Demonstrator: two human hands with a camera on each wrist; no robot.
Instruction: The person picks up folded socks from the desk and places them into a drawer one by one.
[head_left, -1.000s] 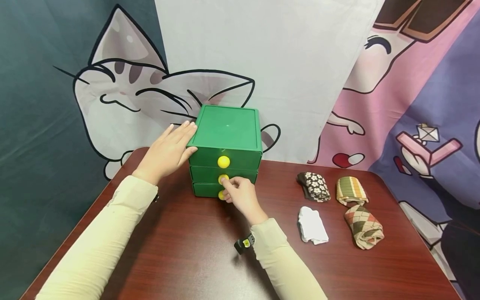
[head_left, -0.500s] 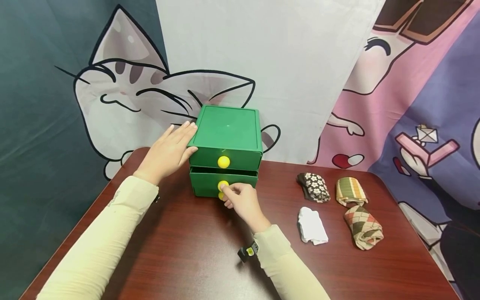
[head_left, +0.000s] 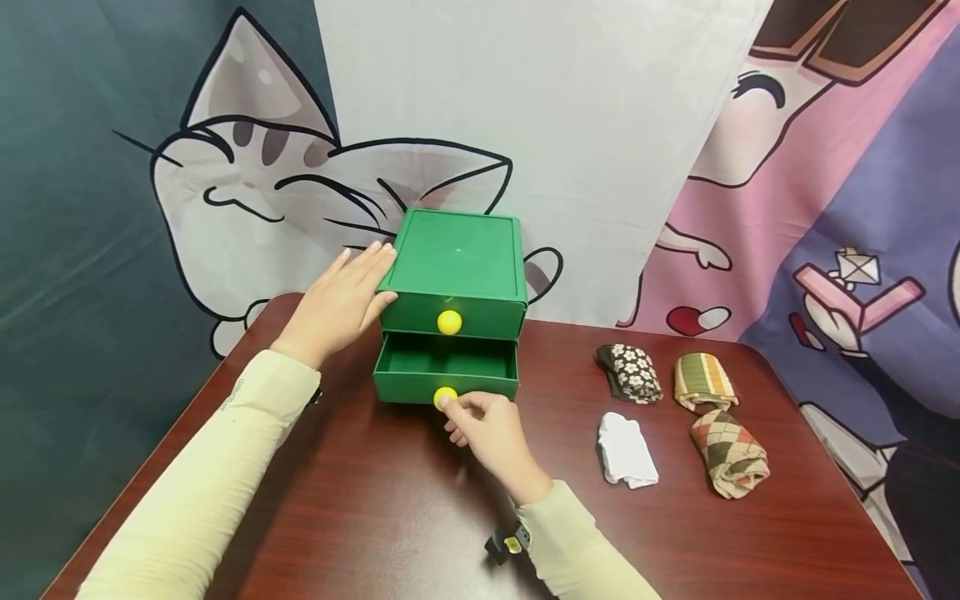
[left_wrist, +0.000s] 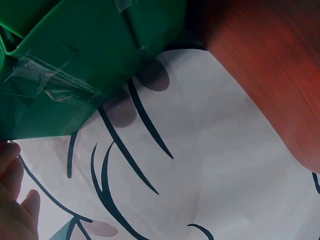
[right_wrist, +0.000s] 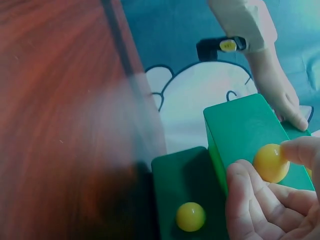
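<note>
Lettering in sight, but not one word of it can be read!

Here on the left sleeve (head_left: 206, 483), near the wrist end, runs a slanting line of small, faint lettering (head_left: 233, 394), too tiny to spell out. Across to the right sleeve (head_left: 577, 533), and there's a black wrist device (head_left: 495, 547) with a yellow patch (head_left: 513, 545); anything marked on it is too small to make out. Over to the right wrist view: a second black device (right_wrist: 206, 50), at the left sleeve, shows a yellow label (right_wrist: 228, 45) with dark marks, too blurred for any letter or number.
</note>
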